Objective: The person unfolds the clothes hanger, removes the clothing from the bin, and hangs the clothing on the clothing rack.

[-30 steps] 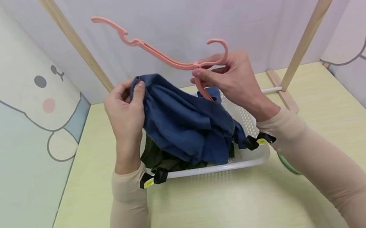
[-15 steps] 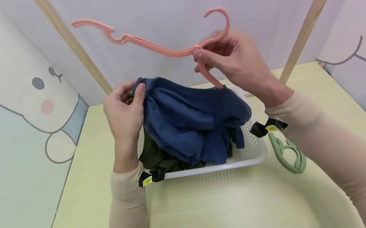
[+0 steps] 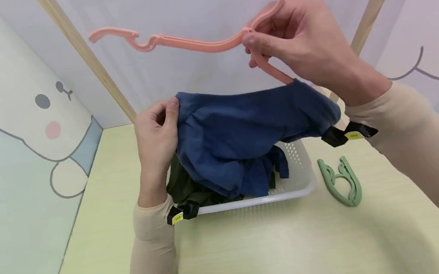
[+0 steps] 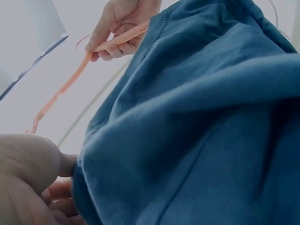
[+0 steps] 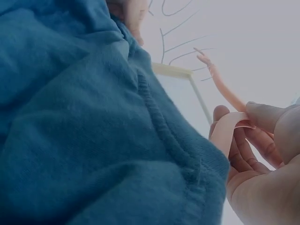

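Observation:
My right hand (image 3: 303, 39) pinches a pink plastic clothes hanger (image 3: 206, 45) at its centre, just below the hook. One hanger arm goes down inside the edge of a blue garment (image 3: 239, 129), and that end is hidden by the cloth. The other arm reaches left above the garment, uncovered. With thumb and fingers my left hand (image 3: 158, 139) pinches the garment's upper left edge, so the edge is stretched between both sides. In the left wrist view, the garment (image 4: 187, 122) fills most of the picture. The right wrist view has the hanger (image 5: 224, 131) between thumb and fingers.
Under the garment stands a white perforated basket (image 3: 254, 202) holding dark green cloth (image 3: 194, 193). A folded green hanger (image 3: 343, 184) lies on the table (image 3: 262, 253) to its right. Wooden poles (image 3: 83, 53) rise at both sides, before a pale back wall.
My right hand has moved up and right with the hanger, pulling the garment's right side along and stretching its top edge. The left hand moved slightly right. The green hanger has come into full view.

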A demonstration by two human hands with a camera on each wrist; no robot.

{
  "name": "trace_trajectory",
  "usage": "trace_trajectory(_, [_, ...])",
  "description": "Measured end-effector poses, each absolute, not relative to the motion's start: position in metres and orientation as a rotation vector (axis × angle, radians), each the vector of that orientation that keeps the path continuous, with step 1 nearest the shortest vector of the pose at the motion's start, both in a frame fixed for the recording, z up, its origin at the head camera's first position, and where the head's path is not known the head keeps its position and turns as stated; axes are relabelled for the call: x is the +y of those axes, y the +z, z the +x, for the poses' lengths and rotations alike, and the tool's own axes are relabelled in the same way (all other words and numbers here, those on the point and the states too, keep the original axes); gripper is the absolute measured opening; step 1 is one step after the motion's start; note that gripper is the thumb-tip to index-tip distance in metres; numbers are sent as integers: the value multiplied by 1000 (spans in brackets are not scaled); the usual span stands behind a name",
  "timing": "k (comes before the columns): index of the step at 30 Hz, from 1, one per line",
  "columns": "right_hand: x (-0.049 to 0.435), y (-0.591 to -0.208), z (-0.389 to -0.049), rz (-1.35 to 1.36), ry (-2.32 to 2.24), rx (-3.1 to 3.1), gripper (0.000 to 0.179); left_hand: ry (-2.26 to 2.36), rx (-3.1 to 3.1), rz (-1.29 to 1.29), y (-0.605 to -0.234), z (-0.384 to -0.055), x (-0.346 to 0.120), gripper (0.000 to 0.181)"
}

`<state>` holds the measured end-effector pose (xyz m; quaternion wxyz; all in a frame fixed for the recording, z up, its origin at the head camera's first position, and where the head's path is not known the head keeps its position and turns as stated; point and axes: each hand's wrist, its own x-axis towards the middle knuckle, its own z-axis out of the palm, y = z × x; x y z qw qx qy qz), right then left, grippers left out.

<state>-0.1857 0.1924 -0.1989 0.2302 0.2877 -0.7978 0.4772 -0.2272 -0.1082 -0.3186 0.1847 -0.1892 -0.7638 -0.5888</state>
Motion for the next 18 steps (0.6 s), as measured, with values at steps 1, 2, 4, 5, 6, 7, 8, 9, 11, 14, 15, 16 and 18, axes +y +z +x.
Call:
trace_trajectory(1, [195, -202, -185, 771, 1299, -2213, 14, -1668, -2172, -560, -319, -227, -107, 38])
trace_trajectory(2, [197, -205, -184, 737, 1305, -2233, 14, -1668, -2194, -589, -320, -228, -106, 40])
trace_trajectory(4, [202, -212, -182, 668, 1325, -2264, 15, -1659, -2247, -654, -321, -228, -104, 43])
trace_trajectory(5, [204, -216, -182, 654, 1338, -2269, 15, -1647, -2274, -689, -321, -227, -103, 43])
trace_trajectory(6, [206, -220, -181, 628, 1360, -2276, 15, -1633, -2307, -731, -322, -227, -103, 43])
trace_trajectory(7, [208, -224, -182, 613, 1379, -2277, 16, -1615, -2341, -771, -322, -227, -103, 44])
trace_trajectory(8, [209, -228, -182, 602, 1399, -2276, 16, -1604, -2377, -807, -323, -226, -104, 44])
trace_trajectory(9, [211, -231, -183, 593, 1411, -2276, 16, -1588, -2416, -837, -323, -226, -104, 46])
trace_trajectory(11, [213, -237, -184, 580, 1446, -2268, 16, -1552, -2488, -873, -323, -224, -104, 54])
trace_trajectory(14, [217, -243, -183, 564, 1493, -2257, 16, -1516, -2562, -851, -323, -223, -104, 59])
trace_trajectory(15, [218, -245, -183, 558, 1509, -2254, 17, -1510, -2567, -834, -323, -222, -103, 54])
trace_trajectory(16, [219, -246, -182, 553, 1525, -2251, 17, -1518, -2560, -816, -323, -222, -103, 47])
trace_trajectory(18, [221, -246, -180, 544, 1559, -2243, 17, -1539, -2526, -780, -324, -222, -102, 32])
